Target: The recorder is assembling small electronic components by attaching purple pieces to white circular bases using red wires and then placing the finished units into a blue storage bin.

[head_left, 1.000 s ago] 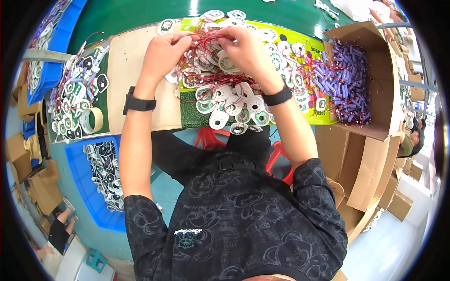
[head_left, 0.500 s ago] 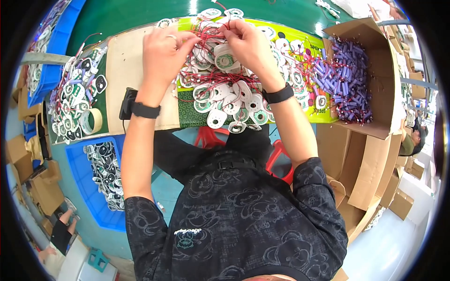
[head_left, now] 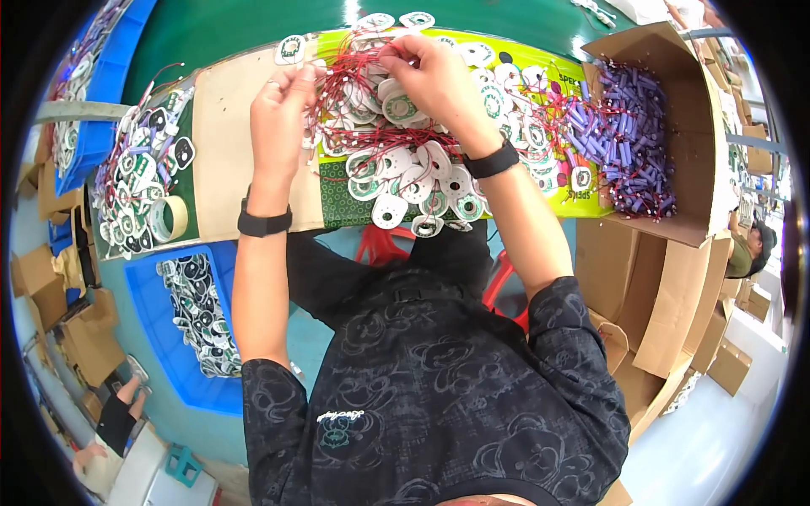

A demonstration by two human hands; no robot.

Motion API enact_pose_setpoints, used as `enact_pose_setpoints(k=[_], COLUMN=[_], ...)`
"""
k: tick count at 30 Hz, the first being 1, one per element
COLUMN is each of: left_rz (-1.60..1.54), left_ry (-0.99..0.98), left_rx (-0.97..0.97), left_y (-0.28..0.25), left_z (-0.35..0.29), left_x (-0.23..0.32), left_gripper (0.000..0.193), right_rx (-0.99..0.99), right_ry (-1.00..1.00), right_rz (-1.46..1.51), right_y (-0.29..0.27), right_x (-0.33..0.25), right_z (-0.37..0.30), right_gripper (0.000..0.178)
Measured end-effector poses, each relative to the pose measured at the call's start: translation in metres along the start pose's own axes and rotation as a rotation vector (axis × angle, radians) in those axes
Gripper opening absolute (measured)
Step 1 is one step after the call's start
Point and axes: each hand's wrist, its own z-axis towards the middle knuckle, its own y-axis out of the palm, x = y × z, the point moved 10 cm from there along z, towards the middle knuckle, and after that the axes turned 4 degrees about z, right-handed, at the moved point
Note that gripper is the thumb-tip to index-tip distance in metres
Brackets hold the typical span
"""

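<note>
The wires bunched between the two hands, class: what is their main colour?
Mostly red; the wires show best in the head view.

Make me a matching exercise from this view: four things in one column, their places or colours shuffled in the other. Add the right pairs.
Things
1. right hand
2. purple cylinders
3. tape roll
4. stool

Places or colours
A. cream
B. red
C. fingertips at the red wires
D. heaped in and at the mouth of the open cardboard box

Pairs: 1-C, 2-D, 3-A, 4-B
</note>
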Motion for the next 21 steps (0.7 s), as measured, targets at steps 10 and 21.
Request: enact_pose_setpoints(k=[10, 21], left_rz=[0.451, -0.442], left_ry=[0.498, -0.254], left_rx=[0.068, 0.014], left_y=[0.044, -0.016], left_z=[-0.006, 0.020], left_x=[0.045, -0.031], left_gripper=[0.023, 0.029], right_rx=[-0.073, -0.173], right_ry=[0.011, -0.537], right_rz=[0.173, -0.106], right_y=[0.013, 0.005], right_x=[-0.008, -0.070], right_z=[-0.009, -0.036], right_gripper=[0.020, 0.021])
